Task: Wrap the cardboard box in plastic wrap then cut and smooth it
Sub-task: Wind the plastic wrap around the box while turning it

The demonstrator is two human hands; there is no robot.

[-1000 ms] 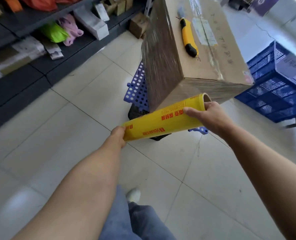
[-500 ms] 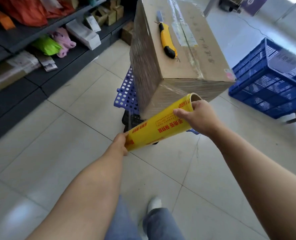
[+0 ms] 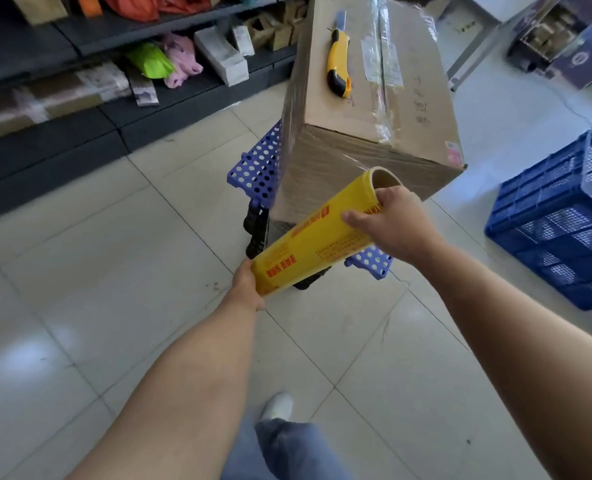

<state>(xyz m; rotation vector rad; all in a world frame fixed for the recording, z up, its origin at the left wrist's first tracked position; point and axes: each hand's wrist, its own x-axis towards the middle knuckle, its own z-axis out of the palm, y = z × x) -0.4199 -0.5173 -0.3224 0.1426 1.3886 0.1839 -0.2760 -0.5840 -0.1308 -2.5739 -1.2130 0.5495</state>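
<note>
Versus 1 s earlier: the plastic wrap roll is tipping steeper and drawing across the near face of the cardboard box, whose left side is already showing film, so the wrapping pass is judged to be rounding the near corner, with the cut not yet due. The left hand is holding the roll's lower end and the right hand is gripping its upper end. The box is sitting on the purple perforated stand, overhanging its near edge, with the utility knife lying untouched on top.

We see a yellow roll with red print, a brown box, a yellow-and-black knife, a purple perforated panel, and a blue crate.
</note>
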